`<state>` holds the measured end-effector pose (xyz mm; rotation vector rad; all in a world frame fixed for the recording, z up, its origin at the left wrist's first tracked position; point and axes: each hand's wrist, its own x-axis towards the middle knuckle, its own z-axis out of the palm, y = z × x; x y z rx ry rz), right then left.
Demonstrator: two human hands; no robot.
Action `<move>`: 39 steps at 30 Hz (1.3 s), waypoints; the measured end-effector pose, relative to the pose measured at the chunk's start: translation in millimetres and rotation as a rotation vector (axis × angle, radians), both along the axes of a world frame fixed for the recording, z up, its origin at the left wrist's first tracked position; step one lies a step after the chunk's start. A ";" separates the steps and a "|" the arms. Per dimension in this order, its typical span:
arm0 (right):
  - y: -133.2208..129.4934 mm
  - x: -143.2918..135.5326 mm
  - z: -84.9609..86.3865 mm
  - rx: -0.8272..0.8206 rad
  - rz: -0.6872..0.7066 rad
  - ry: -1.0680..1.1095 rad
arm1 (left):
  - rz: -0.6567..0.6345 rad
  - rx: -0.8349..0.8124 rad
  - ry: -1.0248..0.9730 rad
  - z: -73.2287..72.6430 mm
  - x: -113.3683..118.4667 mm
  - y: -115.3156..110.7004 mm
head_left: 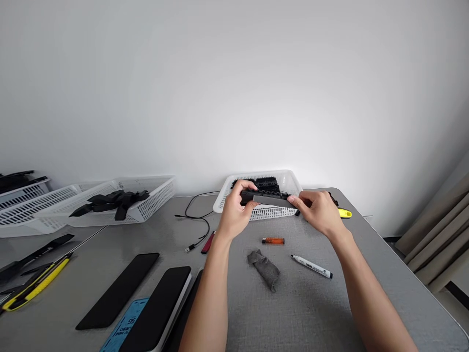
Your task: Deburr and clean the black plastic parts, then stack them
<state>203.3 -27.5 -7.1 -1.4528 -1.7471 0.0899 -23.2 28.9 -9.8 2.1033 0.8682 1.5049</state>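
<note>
My left hand and my right hand together hold a long black plastic piece with a grey face, raised level above the table. My left thumb and fingers pinch its left end, while the right thumb presses against its right end. Its exact kind cannot be made out. Just behind it stands a white plastic basket containing black toothed parts. On the table below lie an orange lighter, a crumpled grey cloth and a white marker.
Two black slabs, a blue printed sheet and a yellow-black cutter lie left. A black USB cable and red object sit by my left forearm. Another basket holds black strips. A yellow handle shows right.
</note>
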 end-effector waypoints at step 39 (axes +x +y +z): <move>7.5 28.8 -1.2 -0.053 0.129 0.167 | 0.027 -0.068 -0.068 1.8 -2.1 -1.2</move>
